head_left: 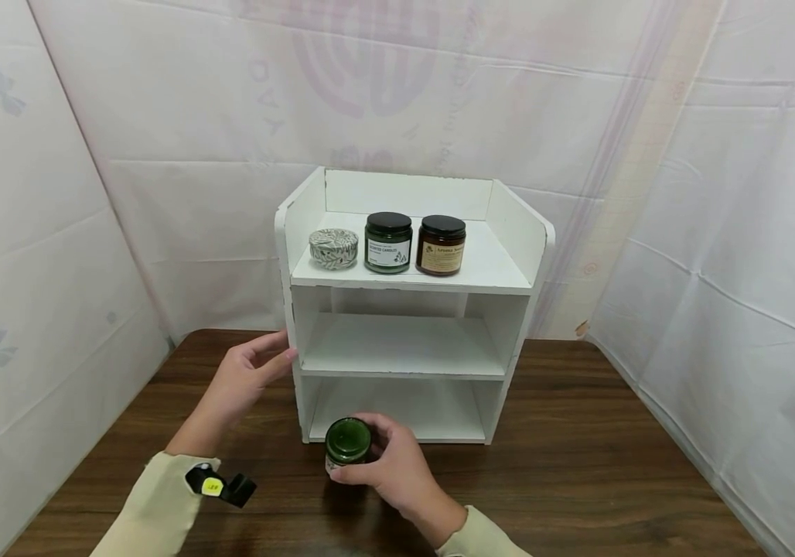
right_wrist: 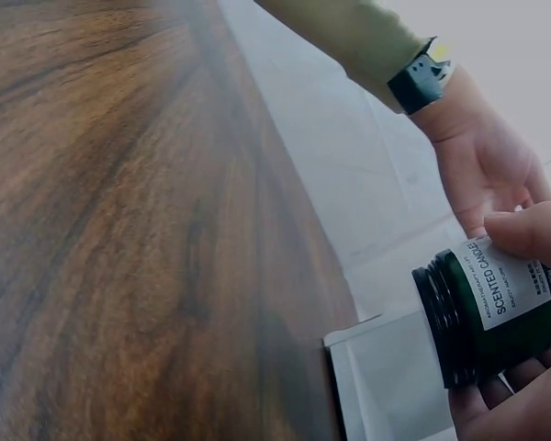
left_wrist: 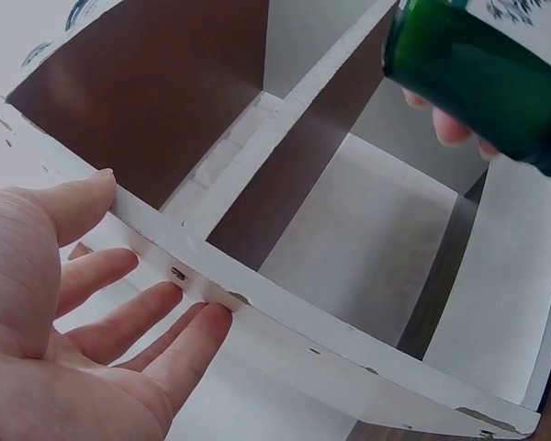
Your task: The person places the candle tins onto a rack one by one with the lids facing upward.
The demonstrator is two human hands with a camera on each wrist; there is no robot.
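My right hand (head_left: pixel 397 468) grips a green glass scented candle jar (head_left: pixel 348 439) in front of the lowest shelf. The jar is upside down, its green glass base facing up. Its black lid end and white label (right_wrist: pixel 505 283) show in the right wrist view. With fingers fairly straight, my left hand (head_left: pixel 247 379) touches the left side panel of the white shelf unit (head_left: pixel 397 285). Thumb and fingertips lie along that panel's front edge in the left wrist view.
On the top shelf stand a leaf-patterned round tin (head_left: pixel 333 249), a green candle jar (head_left: pixel 387 243) with a black lid and an amber candle jar (head_left: pixel 441 246). The unit stands on a dark wooden table (head_left: pixel 578 464), with pale sheets (head_left: pixel 196 193) hanging behind and at both sides.
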